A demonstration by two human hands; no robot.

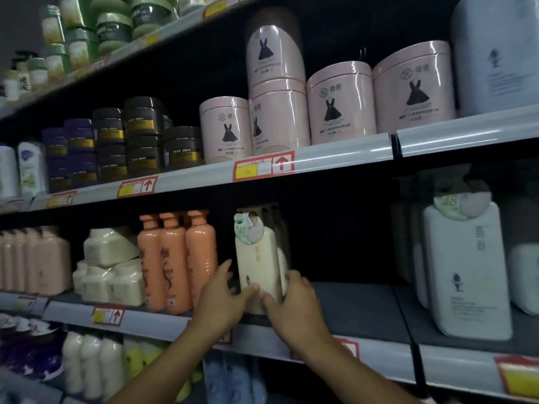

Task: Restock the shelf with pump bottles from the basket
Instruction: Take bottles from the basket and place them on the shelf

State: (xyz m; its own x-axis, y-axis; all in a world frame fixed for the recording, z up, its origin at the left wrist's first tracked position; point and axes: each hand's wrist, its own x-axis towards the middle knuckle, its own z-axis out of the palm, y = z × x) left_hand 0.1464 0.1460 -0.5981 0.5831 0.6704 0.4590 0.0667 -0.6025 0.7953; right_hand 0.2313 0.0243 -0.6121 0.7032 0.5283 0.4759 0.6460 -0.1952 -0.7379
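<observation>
A tall, flat-sided cream pump bottle, smooth and glossy with a round paper tag at its neck and more of its kind lined up behind it, stands upright on the grey metal shelf while a person's left hand and right hand clasp its lower part from either side, fingers and thumbs curled round it. Just to its left stand rounded orange plastic bottles, beside shrink-wrapped packs of white bottles. On the shelf above, pink cylindrical tubs sit in shiny film, two of them stacked.
</observation>
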